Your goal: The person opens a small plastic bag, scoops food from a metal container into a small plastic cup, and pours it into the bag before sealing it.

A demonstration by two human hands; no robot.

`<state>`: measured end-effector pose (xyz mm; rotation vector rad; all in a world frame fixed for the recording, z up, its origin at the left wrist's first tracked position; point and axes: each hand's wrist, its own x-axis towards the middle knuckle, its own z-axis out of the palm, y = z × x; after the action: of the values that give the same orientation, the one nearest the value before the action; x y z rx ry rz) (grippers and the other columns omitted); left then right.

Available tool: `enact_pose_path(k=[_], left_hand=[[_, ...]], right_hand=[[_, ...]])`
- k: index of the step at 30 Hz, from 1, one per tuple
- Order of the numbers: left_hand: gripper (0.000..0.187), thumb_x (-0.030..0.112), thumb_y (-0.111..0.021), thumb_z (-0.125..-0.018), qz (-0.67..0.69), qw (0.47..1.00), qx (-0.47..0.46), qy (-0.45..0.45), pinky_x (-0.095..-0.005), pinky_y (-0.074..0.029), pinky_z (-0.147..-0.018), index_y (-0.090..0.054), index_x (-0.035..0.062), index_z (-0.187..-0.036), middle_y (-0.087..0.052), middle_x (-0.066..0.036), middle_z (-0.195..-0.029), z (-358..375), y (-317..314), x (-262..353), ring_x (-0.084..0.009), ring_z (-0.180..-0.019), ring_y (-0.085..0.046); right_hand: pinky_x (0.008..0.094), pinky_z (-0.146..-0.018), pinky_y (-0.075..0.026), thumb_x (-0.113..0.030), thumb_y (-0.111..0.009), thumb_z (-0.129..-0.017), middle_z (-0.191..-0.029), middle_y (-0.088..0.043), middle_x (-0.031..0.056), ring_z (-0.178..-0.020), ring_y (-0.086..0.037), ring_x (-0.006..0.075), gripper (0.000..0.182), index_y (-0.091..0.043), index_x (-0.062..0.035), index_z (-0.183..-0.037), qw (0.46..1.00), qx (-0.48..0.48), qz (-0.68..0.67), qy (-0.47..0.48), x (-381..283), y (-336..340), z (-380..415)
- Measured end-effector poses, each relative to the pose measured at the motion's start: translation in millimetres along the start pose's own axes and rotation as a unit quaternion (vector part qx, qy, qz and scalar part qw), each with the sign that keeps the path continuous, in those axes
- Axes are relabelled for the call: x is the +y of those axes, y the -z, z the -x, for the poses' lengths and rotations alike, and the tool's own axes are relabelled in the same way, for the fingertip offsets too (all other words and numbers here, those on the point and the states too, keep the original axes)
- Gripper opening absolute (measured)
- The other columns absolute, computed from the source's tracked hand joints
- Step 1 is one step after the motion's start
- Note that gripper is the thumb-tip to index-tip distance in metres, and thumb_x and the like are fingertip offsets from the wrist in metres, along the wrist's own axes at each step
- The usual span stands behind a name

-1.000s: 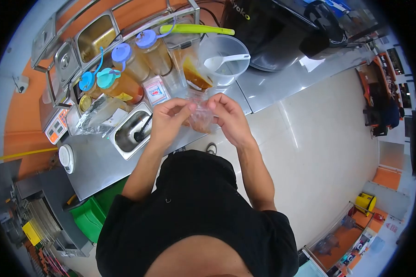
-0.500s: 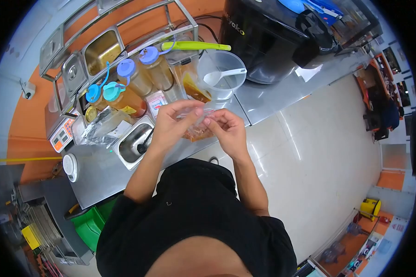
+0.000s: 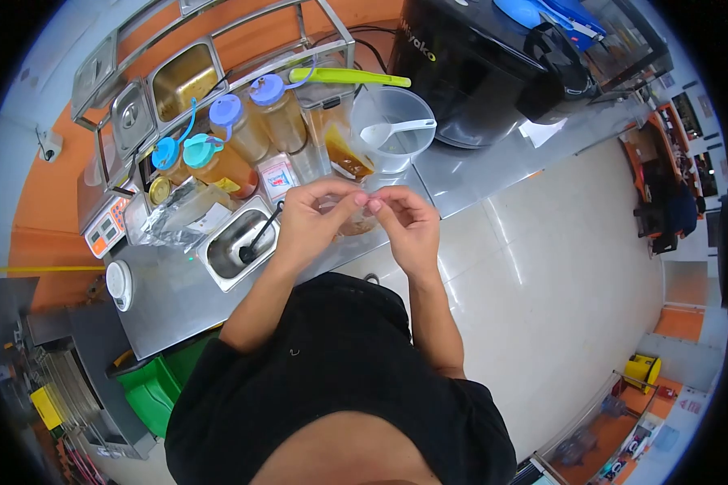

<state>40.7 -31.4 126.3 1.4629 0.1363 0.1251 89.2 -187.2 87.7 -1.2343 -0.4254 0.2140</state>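
A clear plastic bag (image 3: 357, 225) with reddish-brown contents hangs between my two hands, over the front edge of the steel counter. My left hand (image 3: 319, 217) pinches its top with thumb and forefinger. On the other side my right hand (image 3: 408, 222) is closed on the same top edge, and the fingertips of both hands meet. Fingers cover much of the bag. Just behind my left hand stands a small white box with red and blue print (image 3: 277, 176). A steel pan (image 3: 218, 257) holding a black-handled utensil (image 3: 249, 253) is left of my left wrist.
Squeeze bottles with blue caps (image 3: 267, 90) and a clear tub (image 3: 392, 149) with a white spoon (image 3: 396, 128) stand behind my hands. A large black Miyako appliance (image 3: 461, 81) is at the back right. The counter (image 3: 158, 311) carries a scale (image 3: 105, 234) at left.
My fingertips have come together at the bag's top, where they were apart before. The bag shows less between them. The view has shifted slightly.
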Motion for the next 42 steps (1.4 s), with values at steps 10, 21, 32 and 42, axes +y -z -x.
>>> enact_pose_path(k=[10, 21, 32, 42], left_hand=[[0.018, 0.010, -0.070, -0.088, 0.074, 0.993, 0.066, -0.062, -0.0210, -0.050, -0.062, -0.069, -0.0019, -0.102, -0.071, -0.007, -0.086, 13, 0, -17, -0.0086, -0.073, -0.064], [0.013, 0.008, -0.064, -0.092, -0.045, 0.989, 0.133, -0.036, -0.0274, -0.052, -0.078, -0.066, -0.0043, -0.096, -0.069, -0.009, -0.089, 14, 5, -24, -0.0144, -0.083, -0.065], [0.008, 0.002, -0.067, -0.087, -0.057, 0.973, 0.138, -0.173, -0.0227, -0.053, -0.068, -0.067, -0.0045, -0.093, -0.070, -0.007, -0.085, 15, 0, -19, -0.0104, -0.076, -0.066], [0.016, 0.005, -0.067, -0.089, 0.031, 0.992, 0.073, -0.100, -0.0228, -0.053, -0.072, -0.065, -0.0033, -0.102, -0.068, -0.007, -0.094, 16, -2, -24, -0.0130, -0.083, -0.066]], right_hand=[[0.0279, -0.079, -0.051, -0.001, -0.066, -0.088, -0.087, -0.068, 0.0104, -0.081, -0.065, 0.0157, 0.011, -0.064, 0.0036, -0.098, 0.992, 0.105, -0.063, -0.011, -12, -15, 2], [0.0277, -0.078, -0.050, 0.002, -0.066, -0.086, -0.094, -0.069, 0.0129, -0.084, -0.065, 0.0175, 0.013, -0.065, 0.0032, -0.099, 0.983, 0.119, -0.128, -0.049, 0, -5, -1], [0.0270, -0.086, -0.047, -0.005, -0.070, -0.086, -0.097, -0.068, 0.0069, -0.092, -0.062, 0.0125, 0.016, -0.065, 0.0019, -0.099, 0.989, 0.093, -0.110, -0.018, -8, -22, 1], [0.0283, -0.089, -0.047, -0.004, -0.069, -0.087, -0.102, -0.066, 0.0092, -0.098, -0.061, 0.0149, 0.017, -0.066, 0.0006, -0.104, 0.994, 0.054, -0.086, 0.026, 3, -19, 3]])
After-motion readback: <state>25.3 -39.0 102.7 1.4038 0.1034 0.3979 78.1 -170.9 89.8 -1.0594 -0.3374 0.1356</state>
